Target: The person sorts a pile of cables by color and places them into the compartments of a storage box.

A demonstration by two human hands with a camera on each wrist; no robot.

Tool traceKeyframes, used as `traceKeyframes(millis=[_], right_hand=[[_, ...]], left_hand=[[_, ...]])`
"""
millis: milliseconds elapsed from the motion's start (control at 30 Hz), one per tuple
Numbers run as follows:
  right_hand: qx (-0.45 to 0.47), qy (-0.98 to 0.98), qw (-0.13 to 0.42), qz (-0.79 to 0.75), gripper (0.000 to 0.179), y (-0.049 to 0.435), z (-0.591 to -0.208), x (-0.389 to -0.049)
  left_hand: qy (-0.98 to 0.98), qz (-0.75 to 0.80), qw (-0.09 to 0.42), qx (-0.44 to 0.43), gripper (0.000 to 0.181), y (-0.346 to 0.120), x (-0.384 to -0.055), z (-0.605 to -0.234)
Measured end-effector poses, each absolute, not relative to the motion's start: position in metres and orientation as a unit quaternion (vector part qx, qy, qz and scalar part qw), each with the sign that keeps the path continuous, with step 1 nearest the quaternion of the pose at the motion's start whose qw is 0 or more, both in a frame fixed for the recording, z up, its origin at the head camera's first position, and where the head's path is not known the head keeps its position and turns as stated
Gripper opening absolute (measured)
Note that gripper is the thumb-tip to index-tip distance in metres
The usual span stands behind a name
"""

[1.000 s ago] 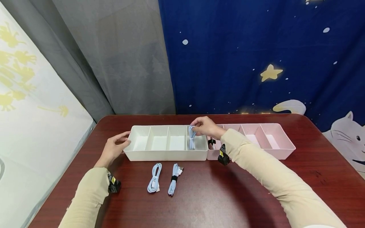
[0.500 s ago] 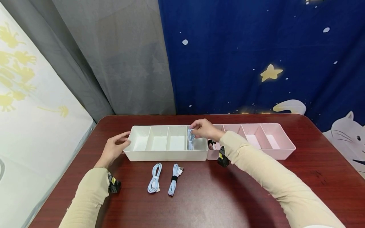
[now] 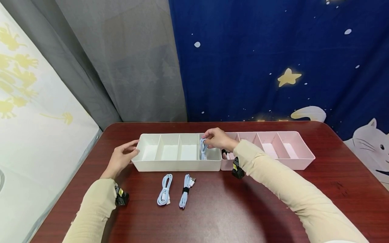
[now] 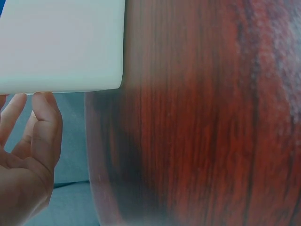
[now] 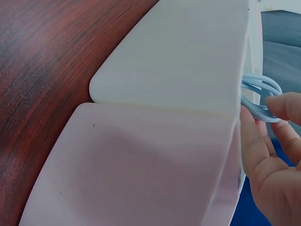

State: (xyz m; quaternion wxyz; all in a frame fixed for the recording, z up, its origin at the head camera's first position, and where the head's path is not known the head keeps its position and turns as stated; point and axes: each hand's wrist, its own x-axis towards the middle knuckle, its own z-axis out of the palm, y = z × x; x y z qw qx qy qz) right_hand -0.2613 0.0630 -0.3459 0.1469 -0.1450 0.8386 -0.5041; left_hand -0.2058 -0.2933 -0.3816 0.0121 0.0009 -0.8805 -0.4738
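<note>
A coiled light blue charging cable (image 3: 203, 148) stands on end in the rightmost compartment of the white divided box (image 3: 179, 166). My right hand (image 3: 218, 138) pinches its top loops between thumb and fingers, as the right wrist view also shows around the blue loops (image 5: 263, 92). With relaxed fingers, my left hand (image 3: 121, 157) touches the left end wall of that box; in the left wrist view the fingertips (image 4: 43, 101) meet its edge. Two more coiled blue cables lie on the table in front: a left one (image 3: 164, 189) and a right one (image 3: 186, 191) with a black strap.
A pink divided box (image 3: 293, 164) adjoins the white one on the right, partly behind my right forearm. Something black and pale (image 3: 226, 155) lies in its leftmost compartment. The dark red table (image 3: 209, 216) backs onto grey and blue curtains (image 3: 258, 67).
My right hand has lowered slightly, and the cable has sunk a little deeper into the compartment. The left hand and the two cables in front have stayed put.
</note>
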Motion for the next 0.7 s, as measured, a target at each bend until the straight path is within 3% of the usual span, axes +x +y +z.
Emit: traceKeyframes(millis=[700], right_hand=[[-0.146,0.850,0.141,-0.486,0.017,0.0584,-0.3422,-0.2577]], left_hand=[[-0.881,-0.473,0.015,0.004,0.047,-0.2919,-0.2058,-0.3813]])
